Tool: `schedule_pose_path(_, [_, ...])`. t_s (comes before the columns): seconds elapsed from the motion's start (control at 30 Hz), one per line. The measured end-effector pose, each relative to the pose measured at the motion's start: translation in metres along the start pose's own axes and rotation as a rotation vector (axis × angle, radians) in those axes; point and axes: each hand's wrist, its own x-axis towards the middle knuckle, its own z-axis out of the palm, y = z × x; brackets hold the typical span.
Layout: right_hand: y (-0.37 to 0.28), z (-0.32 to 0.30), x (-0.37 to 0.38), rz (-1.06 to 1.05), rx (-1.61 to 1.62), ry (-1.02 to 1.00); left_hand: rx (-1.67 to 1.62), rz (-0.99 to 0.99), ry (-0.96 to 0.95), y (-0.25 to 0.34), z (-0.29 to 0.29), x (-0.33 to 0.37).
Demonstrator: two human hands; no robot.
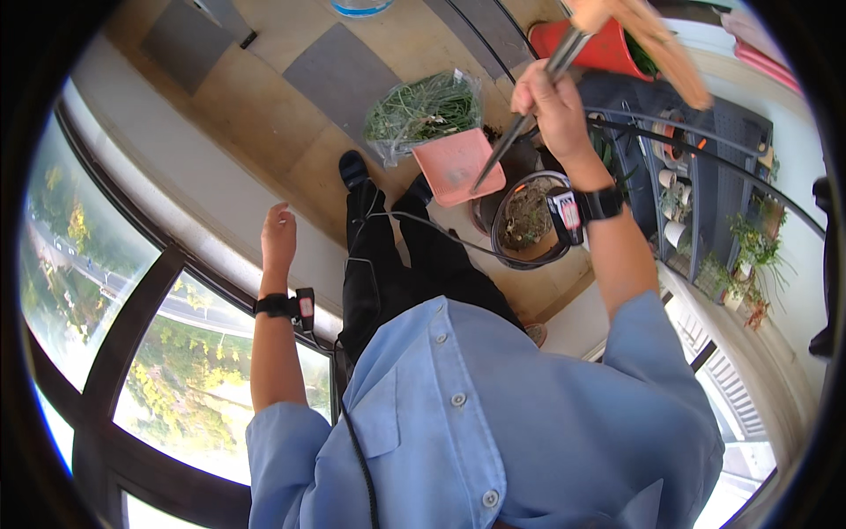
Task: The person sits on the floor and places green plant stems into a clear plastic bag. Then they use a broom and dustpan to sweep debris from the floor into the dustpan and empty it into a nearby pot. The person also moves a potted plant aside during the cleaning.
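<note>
Blue shirt (555,397) closest. Right hand (548,99) grips dark rod (506,145) — pink pan (445,159) to its left. Left hand (279,236) — closure unclear.

Right hand (548,99) clenched, arm (619,256) outstretched; left hand (278,236) forward, apparently loosely curled.

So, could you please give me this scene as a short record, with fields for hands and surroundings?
Right hand: gripping a metal rod
Left hand: nothing visibly held, near the window
Rod's upper end: brown piece, blurred
Rod's lower end: overlaps pink tray in view; contact unclear
Near tray: clear bag of greens, round pot with soil
Also around: red container, dark shelf with plants
</note>
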Motion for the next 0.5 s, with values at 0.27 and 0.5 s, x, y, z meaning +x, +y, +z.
schedule_pose_path(0.27, [-0.050, -0.047, -0.091, -0.154, -0.092, 0.194, -0.021, 0.153, -0.203, 0.022, 0.123, 0.072])
schedule_pose_path(0.5, [-0.056, -0.080, -0.158, -0.112, -0.205, 0.452, 0.159, -0.201, -0.311, 0.059, 0.270, 0.121])
